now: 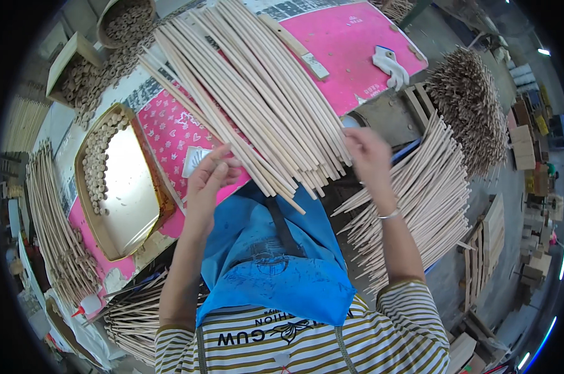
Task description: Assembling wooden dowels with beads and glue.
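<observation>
A broad layer of pale wooden sticks (257,93) lies across the table, its near ends jutting past the table edge toward my blue apron (269,249). Beside the left edge of the layer is my left hand (213,174), palm partly turned up, fingers bent but apart, with nothing visible in it. At the opposite edge, my right hand (369,153) has its fingertips at the rightmost stick. Those fingers are slightly blurred and partly hidden, so their grip does not show. A few sticks on the left lie at a slant, separated from the others.
A gold tray (117,249) holding small wooden rings stands at left. Tipped containers (76,47) spill more rings behind it. A white glove (391,65) and a wooden block (316,65) lie on the pink cover (331,34). Large stick piles (419,193) stand right.
</observation>
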### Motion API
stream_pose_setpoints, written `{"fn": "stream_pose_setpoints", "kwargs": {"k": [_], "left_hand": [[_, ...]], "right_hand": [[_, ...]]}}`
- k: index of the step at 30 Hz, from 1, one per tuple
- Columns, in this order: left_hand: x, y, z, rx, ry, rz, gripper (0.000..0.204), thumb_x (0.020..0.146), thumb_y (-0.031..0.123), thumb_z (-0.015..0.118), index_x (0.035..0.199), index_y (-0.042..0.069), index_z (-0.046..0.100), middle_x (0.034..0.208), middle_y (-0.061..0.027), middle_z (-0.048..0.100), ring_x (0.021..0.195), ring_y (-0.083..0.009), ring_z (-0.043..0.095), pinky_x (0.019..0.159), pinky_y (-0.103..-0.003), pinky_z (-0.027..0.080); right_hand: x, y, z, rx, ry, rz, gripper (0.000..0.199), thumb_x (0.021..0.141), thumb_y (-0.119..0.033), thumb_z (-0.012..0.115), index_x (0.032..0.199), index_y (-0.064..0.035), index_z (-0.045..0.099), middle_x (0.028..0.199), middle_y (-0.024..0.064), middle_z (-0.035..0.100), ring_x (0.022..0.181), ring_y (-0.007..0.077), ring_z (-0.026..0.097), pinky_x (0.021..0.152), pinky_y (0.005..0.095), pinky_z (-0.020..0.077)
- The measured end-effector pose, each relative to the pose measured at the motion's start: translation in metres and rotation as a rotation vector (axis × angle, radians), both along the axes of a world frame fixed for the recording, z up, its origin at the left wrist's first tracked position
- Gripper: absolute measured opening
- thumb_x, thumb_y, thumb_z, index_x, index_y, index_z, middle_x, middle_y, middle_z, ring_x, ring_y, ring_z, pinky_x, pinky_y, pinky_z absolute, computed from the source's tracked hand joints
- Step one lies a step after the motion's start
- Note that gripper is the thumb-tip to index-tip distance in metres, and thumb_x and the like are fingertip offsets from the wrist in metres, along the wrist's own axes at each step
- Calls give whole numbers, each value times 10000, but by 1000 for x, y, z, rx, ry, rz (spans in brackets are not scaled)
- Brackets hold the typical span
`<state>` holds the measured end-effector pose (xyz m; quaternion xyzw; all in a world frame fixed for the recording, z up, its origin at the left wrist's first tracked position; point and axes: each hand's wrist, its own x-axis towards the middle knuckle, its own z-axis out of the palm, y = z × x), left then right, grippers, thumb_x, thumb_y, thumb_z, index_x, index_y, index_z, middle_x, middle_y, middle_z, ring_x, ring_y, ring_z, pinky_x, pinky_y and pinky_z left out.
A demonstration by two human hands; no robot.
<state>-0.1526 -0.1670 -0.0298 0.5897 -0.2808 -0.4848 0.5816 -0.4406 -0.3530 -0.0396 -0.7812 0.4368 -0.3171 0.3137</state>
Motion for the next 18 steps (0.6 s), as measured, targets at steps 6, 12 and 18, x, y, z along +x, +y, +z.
{"fn": "stream_pose_setpoints", "kwargs": {"k": [6, 12, 18], "left_hand": [[17, 25, 14, 0, -38, -95, 394, 1022, 178, 564, 1380, 14, 560, 1096, -65, 681, 980, -136, 639, 885, -290, 524], [31, 62, 3, -11, -205, 140, 339, 992, 96, 582, 1319, 7, 575, 1124, -77, 671, 1005, -148, 636, 913, -295, 511], [14, 39, -14, 88, -913, 264, 844, 797, 99, 798, 1513, 46, 355, 1444, -204, 420, 1376, -342, 403, 1115, -436, 384]], "right_hand": [[77, -11, -15, -109, 264, 74, 166, 879, -187, 681, 917, -40, 613, 838, 181, 662, 790, 379, 656, 686, 465, 512], [87, -16, -3, 27, 120, 84, 156, 980, -150, 588, 1018, 0, 607, 736, 148, 636, 632, 270, 617, 595, 393, 481], [175, 12, 33, 263, -327, 480, 167, 990, -150, 625, 1003, 15, 648, 771, -4, 512, 665, 59, 487, 599, 209, 406]]}}
